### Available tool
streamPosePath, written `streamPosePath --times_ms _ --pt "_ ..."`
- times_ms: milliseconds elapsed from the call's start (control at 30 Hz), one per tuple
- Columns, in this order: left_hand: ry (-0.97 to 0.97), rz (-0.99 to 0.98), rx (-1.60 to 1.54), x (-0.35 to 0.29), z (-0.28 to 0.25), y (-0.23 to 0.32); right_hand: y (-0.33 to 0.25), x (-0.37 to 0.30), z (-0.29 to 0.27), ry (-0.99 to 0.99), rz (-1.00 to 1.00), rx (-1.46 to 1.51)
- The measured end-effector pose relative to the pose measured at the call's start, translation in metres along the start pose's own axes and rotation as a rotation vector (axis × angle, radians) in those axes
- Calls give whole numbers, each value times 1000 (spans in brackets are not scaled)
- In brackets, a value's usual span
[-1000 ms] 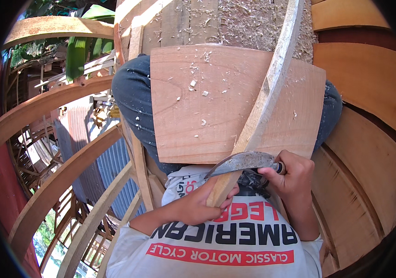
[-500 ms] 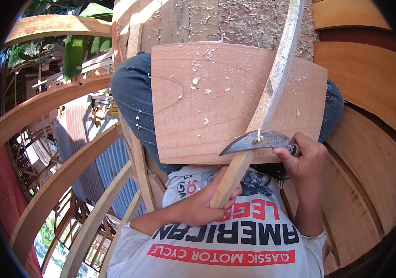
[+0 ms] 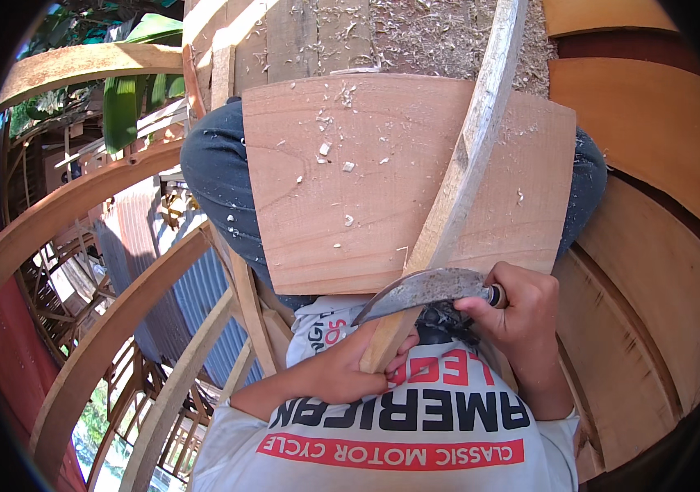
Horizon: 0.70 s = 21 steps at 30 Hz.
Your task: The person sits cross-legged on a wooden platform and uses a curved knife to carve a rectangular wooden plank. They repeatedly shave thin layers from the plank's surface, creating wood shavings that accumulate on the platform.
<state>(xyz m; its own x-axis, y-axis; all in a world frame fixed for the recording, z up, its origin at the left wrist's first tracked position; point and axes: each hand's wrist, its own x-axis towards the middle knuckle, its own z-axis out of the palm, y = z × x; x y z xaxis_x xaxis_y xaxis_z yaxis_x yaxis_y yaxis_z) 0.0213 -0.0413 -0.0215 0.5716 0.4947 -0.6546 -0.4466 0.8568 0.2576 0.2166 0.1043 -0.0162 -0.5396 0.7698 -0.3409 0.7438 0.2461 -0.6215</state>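
My left hand (image 3: 350,365) is wrapped round the near end of a long, slightly curved wooden strip (image 3: 448,201), close against my shirt. The strip slants away to the upper right across a wooden board (image 3: 325,221) on my lap. With my right hand (image 3: 518,307) I grip the dark handle of a curved-blade knife (image 3: 428,291). Its grey blade lies across the strip, just beyond my left hand, the tip pointing left. Along the strip's top, the far part looks pale and the near part browner. Some fingers of my left hand are hidden under the strip.
Small wood chips (image 3: 348,166) dot the board, and shavings (image 3: 489,61) cover the planks beyond it. Curved wooden ribs (image 3: 79,189) stand on the left with openings between them. Wide planks (image 3: 637,139) form a wall on the right. Corrugated sheets (image 3: 202,287) show below left.
My right hand has drawn the knife toward me and a little left along the strip, nearer my left hand. The curled shaving at the blade is gone. The view has shifted slightly.
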Motion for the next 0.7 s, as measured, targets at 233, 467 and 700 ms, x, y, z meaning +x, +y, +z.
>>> streamPosePath --times_ms 233,467,700 --pt "-45 111 60 2 1 1 28 17 -13 154 182 -70" --pt "-12 106 102 0 1 5 27 9 -34 116 151 -13" --pt "-6 58 400 1 3 15 -7 -12 -10 -147 -76 -82"
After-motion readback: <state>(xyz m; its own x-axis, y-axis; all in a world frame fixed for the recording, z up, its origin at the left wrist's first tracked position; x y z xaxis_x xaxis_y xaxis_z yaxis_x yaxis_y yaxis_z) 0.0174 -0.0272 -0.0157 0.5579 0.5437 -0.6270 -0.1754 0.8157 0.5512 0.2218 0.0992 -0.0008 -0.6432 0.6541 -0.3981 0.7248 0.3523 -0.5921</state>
